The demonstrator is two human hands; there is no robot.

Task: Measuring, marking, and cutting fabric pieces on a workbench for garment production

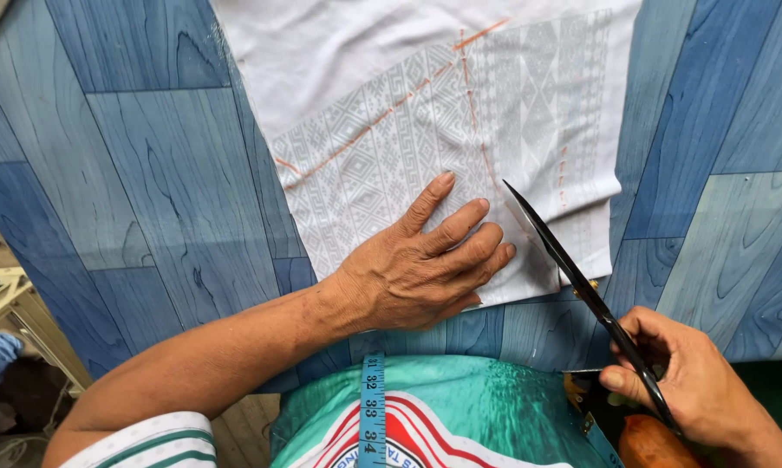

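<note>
A white cloth (426, 113) with a grey geometric print and orange chalk lines lies on a blue wood-pattern table (148, 173). My left hand (417, 269) rests flat on the cloth's near edge, fingers together and pointing up and right. My right hand (686, 381) grips the handles of large black scissors (573, 269). Their blades are slightly parted, and the tip lies over the cloth near an orange line, just right of my left fingers.
A blue measuring tape (372, 407) hangs down my green shirt at the bottom. An orange-brown object (651, 442) sits under my right wrist. Beyond the table's left edge lie a pale frame (1, 295) and floor clutter.
</note>
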